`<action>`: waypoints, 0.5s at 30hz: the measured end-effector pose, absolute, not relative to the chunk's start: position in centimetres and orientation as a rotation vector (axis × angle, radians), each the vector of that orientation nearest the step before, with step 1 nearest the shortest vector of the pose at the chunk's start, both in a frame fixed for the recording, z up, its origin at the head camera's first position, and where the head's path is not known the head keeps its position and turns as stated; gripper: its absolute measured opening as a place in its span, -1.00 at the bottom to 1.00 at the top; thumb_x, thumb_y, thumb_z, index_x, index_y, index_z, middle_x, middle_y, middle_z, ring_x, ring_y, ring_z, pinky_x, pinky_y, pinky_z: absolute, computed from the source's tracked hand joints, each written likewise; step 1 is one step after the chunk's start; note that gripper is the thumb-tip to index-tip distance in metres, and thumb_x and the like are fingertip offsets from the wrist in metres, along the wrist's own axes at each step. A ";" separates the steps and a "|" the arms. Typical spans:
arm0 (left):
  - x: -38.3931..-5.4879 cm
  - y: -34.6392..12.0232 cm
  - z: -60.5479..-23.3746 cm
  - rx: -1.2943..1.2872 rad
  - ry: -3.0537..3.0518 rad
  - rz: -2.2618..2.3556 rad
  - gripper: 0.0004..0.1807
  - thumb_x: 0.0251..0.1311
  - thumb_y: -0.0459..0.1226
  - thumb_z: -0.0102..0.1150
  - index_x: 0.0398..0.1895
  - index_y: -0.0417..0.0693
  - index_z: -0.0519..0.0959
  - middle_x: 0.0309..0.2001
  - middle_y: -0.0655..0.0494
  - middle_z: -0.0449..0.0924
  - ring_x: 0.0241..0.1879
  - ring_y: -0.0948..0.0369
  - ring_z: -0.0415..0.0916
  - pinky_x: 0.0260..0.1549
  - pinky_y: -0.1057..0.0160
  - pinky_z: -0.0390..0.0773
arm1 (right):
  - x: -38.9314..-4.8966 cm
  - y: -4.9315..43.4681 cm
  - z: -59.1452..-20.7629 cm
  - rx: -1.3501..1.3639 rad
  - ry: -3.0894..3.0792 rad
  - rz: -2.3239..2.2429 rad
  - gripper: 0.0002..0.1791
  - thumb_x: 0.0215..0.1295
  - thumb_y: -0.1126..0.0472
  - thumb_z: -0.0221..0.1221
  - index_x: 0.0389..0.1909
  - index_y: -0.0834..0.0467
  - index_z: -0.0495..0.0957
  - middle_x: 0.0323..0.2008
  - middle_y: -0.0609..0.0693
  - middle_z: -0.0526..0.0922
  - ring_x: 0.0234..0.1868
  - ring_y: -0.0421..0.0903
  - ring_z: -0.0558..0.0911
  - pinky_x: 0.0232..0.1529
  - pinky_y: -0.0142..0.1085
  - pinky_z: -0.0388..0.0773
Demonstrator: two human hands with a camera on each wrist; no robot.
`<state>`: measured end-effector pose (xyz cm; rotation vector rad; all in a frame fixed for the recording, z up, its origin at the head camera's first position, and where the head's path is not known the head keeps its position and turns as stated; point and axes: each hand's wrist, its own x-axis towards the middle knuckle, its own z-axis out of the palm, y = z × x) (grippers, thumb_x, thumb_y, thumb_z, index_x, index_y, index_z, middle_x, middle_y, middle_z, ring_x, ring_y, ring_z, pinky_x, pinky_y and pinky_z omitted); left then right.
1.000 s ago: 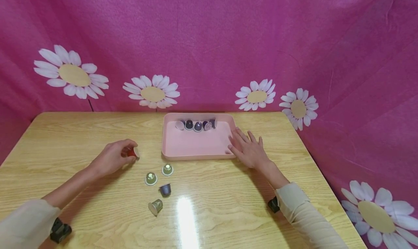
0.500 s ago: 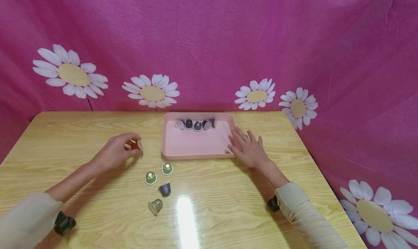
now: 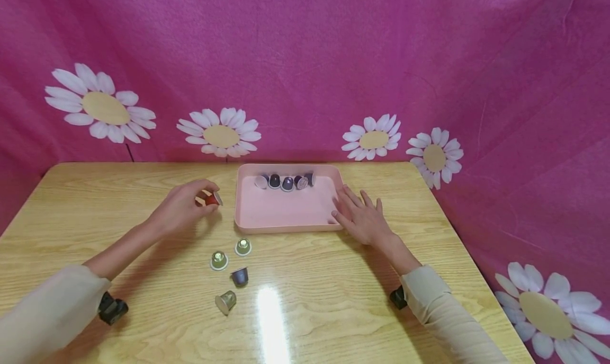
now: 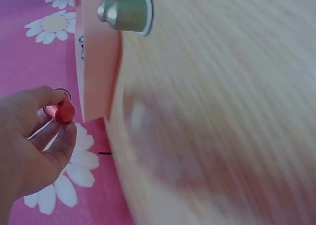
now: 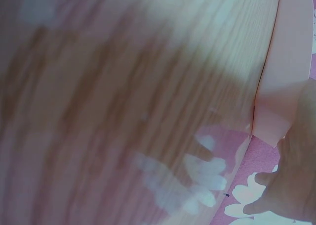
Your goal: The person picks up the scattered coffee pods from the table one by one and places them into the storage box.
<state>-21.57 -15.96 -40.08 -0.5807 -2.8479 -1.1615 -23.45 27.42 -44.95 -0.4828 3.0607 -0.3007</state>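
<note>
My left hand (image 3: 183,205) pinches a red coffee capsule (image 3: 213,199) between thumb and fingers, held just left of the pink tray (image 3: 286,228). In the left wrist view the red capsule (image 4: 64,112) shows its rounded end toward the camera. My right hand (image 3: 364,221) lies with straight, spread fingers against the tray's right rim. Inside the tray, a row of dark and purple capsules (image 3: 287,184) stands along the back wall. Two green capsules (image 3: 219,260), a grey-purple capsule (image 3: 240,277) and an olive capsule (image 3: 226,302) are on the table before the tray.
The wooden table (image 3: 333,300) ends at the back against a magenta cloth (image 3: 295,78) printed with daisies. A bright light reflection crosses the table's front middle. Each wrist carries a small black camera (image 3: 112,308) under the sleeve.
My left hand has moved right and toward the back, carrying the red capsule closer to the tray's left side. The right hand and the other capsules have stayed put.
</note>
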 end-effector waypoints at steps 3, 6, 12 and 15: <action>-22.0 -15.2 -39.6 -0.599 -2.840 -1.171 -0.65 0.19 -0.43 0.34 0.04 -0.33 0.54 -0.16 -0.10 0.66 -0.09 -0.08 0.62 -0.07 -0.09 0.60 | -23.5 27.4 -45.0 -0.482 3.058 -0.305 -0.19 0.47 -0.38 -0.24 0.59 -0.07 0.01 0.58 -0.07 -0.04 0.49 0.34 -0.01 0.28 0.47 -0.23; -22.5 -14.3 -39.3 -0.618 -2.837 -1.186 -0.66 0.19 -0.44 0.34 0.03 -0.33 0.55 -0.16 -0.10 0.66 -0.09 -0.09 0.62 -0.06 -0.09 0.59 | -23.5 27.5 -45.0 -0.483 3.057 -0.312 -0.19 0.46 -0.39 -0.25 0.59 -0.06 0.01 0.58 -0.07 -0.04 0.49 0.34 -0.01 0.28 0.48 -0.24; -23.5 -12.6 -39.0 -0.636 -2.833 -1.204 -0.71 0.19 -0.44 0.34 -0.02 -0.27 0.59 -0.16 -0.08 0.64 -0.09 -0.06 0.62 -0.06 -0.03 0.61 | -23.5 27.4 -45.0 -0.482 3.060 -0.307 -0.19 0.47 -0.39 -0.24 0.59 -0.06 0.02 0.57 -0.07 -0.03 0.50 0.33 -0.01 0.28 0.47 -0.22; -24.0 -11.8 -38.9 -0.675 -2.808 -1.217 -0.74 0.18 -0.44 0.34 -0.06 -0.27 0.59 -0.21 -0.04 0.67 -0.12 -0.04 0.63 -0.09 -0.01 0.61 | -23.5 27.4 -45.0 -0.478 3.058 -0.308 -0.20 0.47 -0.38 -0.23 0.59 -0.07 0.03 0.57 -0.08 -0.03 0.50 0.32 -0.02 0.29 0.47 -0.23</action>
